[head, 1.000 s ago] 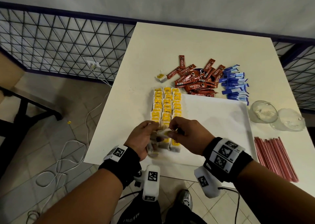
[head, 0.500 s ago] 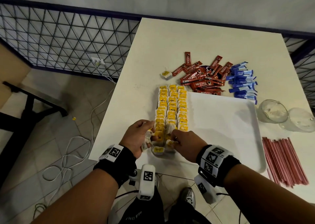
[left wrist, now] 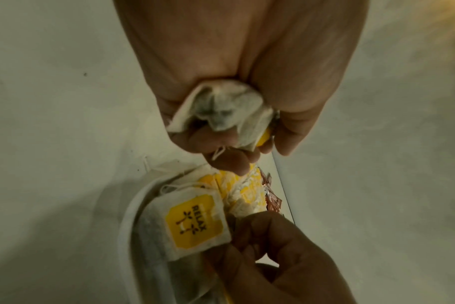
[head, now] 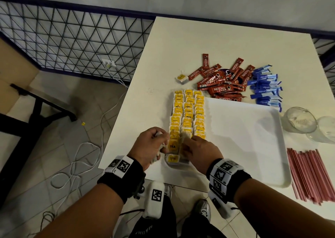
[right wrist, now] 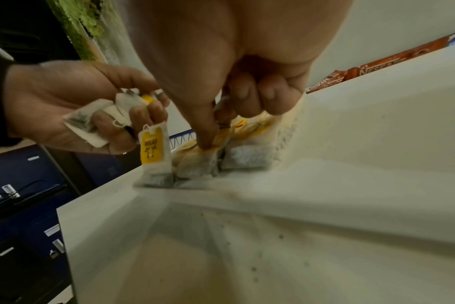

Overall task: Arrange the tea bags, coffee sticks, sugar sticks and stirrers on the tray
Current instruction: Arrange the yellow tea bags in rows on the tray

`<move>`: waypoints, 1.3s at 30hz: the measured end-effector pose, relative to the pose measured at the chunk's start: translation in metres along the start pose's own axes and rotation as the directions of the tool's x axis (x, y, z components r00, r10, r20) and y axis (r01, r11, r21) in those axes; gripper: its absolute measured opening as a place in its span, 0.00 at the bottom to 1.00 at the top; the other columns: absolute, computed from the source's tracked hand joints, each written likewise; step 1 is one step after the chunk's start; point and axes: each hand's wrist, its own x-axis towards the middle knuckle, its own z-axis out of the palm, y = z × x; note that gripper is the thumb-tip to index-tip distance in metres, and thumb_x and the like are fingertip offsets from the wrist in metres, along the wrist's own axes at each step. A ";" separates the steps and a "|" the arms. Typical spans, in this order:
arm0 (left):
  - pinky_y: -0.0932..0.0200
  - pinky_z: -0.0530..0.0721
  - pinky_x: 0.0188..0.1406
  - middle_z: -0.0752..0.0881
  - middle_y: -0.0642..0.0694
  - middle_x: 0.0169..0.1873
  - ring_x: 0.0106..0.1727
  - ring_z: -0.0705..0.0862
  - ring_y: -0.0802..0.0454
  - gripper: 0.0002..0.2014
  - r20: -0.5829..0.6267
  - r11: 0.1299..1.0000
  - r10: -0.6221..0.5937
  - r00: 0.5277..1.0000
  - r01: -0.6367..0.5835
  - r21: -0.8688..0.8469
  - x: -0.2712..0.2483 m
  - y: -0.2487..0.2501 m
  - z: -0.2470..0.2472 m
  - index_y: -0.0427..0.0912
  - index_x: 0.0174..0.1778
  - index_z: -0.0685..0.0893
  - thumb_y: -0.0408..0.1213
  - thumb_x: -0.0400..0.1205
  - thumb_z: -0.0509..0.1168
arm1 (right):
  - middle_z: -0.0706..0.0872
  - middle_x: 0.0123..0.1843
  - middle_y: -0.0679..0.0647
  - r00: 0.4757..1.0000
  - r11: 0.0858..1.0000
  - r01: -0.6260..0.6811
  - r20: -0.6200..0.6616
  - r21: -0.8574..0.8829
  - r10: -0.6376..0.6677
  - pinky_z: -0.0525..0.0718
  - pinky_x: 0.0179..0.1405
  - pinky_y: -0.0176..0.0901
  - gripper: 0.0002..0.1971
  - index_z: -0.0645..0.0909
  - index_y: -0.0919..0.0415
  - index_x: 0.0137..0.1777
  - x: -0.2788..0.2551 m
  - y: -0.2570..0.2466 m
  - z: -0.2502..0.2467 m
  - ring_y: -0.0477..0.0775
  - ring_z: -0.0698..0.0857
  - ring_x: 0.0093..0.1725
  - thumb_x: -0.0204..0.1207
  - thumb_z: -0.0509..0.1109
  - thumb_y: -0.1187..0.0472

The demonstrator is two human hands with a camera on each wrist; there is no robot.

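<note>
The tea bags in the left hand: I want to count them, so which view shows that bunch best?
The right wrist view: it shows the left hand side-on with the crumpled tea bags fanned between its fingers. The left wrist view shows the bunch end-on under the palm. The head view shows only scraps behind the knuckles. No view gives a sure count.

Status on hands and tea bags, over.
Left hand grips spare tea bags. Right hand pressing a bag into the tray rows. Nothing in the way.
</note>
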 end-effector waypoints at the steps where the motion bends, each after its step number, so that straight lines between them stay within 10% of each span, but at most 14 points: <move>1: 0.63 0.69 0.21 0.82 0.45 0.29 0.26 0.79 0.50 0.06 0.013 0.991 0.046 0.999 -0.047 0.126 -0.002 -0.001 -0.004 0.45 0.37 0.83 0.34 0.80 0.69 | 0.79 0.59 0.52 1.000 1.000 -0.002 0.005 0.007 0.002 0.80 0.46 0.48 0.16 0.73 0.49 0.68 0.000 0.000 -0.001 0.63 0.83 0.55 0.82 0.58 0.52; 5: 0.68 0.78 0.36 0.86 0.56 0.32 0.34 0.82 0.63 0.03 0.150 0.714 0.184 0.971 -0.237 0.658 -0.009 -0.009 -0.017 0.53 0.41 0.88 0.40 0.74 0.75 | 0.81 0.56 0.51 1.000 0.999 0.014 0.008 0.040 -0.014 0.81 0.48 0.47 0.10 0.79 0.51 0.57 -0.002 0.002 -0.005 0.60 0.83 0.54 0.81 0.60 0.50; 12: 0.60 0.79 0.42 0.89 0.47 0.42 0.47 0.86 0.47 0.09 0.260 0.451 0.135 0.956 -0.293 0.843 0.001 -0.015 -0.006 0.47 0.49 0.89 0.42 0.75 0.70 | 0.80 0.57 0.51 0.997 0.997 0.062 0.042 -0.037 -0.061 0.83 0.48 0.49 0.14 0.77 0.51 0.63 -0.010 0.002 -0.004 0.61 0.84 0.54 0.79 0.62 0.50; 18: 0.58 0.73 0.37 0.88 0.44 0.42 0.47 0.84 0.41 0.07 0.151 0.357 0.195 0.969 -0.213 0.910 0.012 -0.016 0.002 0.46 0.38 0.82 0.45 0.77 0.67 | 0.79 0.59 0.52 0.996 0.997 0.067 0.056 -0.047 -0.064 0.82 0.46 0.49 0.15 0.77 0.52 0.62 -0.010 0.002 -0.002 0.63 0.83 0.54 0.77 0.63 0.54; 26: 0.58 0.77 0.52 0.85 0.47 0.56 0.58 0.83 0.46 0.19 0.081 0.401 0.345 0.935 -0.225 0.888 0.008 -0.038 -0.011 0.50 0.67 0.82 0.50 0.81 0.66 | 0.78 0.61 0.50 0.995 0.996 0.082 0.058 -0.027 -0.080 0.81 0.49 0.48 0.14 0.78 0.52 0.61 -0.009 0.002 0.000 0.61 0.83 0.56 0.79 0.64 0.50; 33: 0.53 0.83 0.52 0.86 0.49 0.43 0.49 0.84 0.49 0.23 0.135 0.521 0.418 0.899 -0.359 0.774 0.003 -0.040 -0.016 0.48 0.74 0.78 0.44 0.81 0.69 | 0.78 0.60 0.50 0.995 0.996 0.090 0.035 0.000 -0.090 0.78 0.46 0.45 0.12 0.78 0.52 0.60 -0.008 0.003 0.003 0.61 0.83 0.54 0.78 0.64 0.52; 36: 0.55 0.84 0.46 0.87 0.50 0.44 0.48 0.87 0.46 0.17 0.269 0.382 0.447 0.853 -0.454 0.805 -0.006 -0.040 -0.017 0.52 0.61 0.87 0.49 0.78 0.62 | 0.78 0.60 0.50 0.995 0.996 0.095 0.029 -0.005 -0.094 0.80 0.47 0.47 0.13 0.78 0.51 0.61 -0.009 0.002 0.002 0.61 0.83 0.54 0.78 0.64 0.53; 39: 0.55 0.80 0.47 0.84 0.52 0.56 0.59 0.83 0.48 0.24 0.408 0.146 0.220 0.886 -0.443 0.885 -0.010 -0.038 -0.012 0.59 0.70 0.80 0.55 0.78 0.53 | 0.78 0.59 0.49 0.995 0.995 0.101 0.027 -0.007 -0.101 0.79 0.45 0.46 0.11 0.79 0.51 0.58 -0.010 0.002 0.001 0.59 0.83 0.54 0.77 0.65 0.51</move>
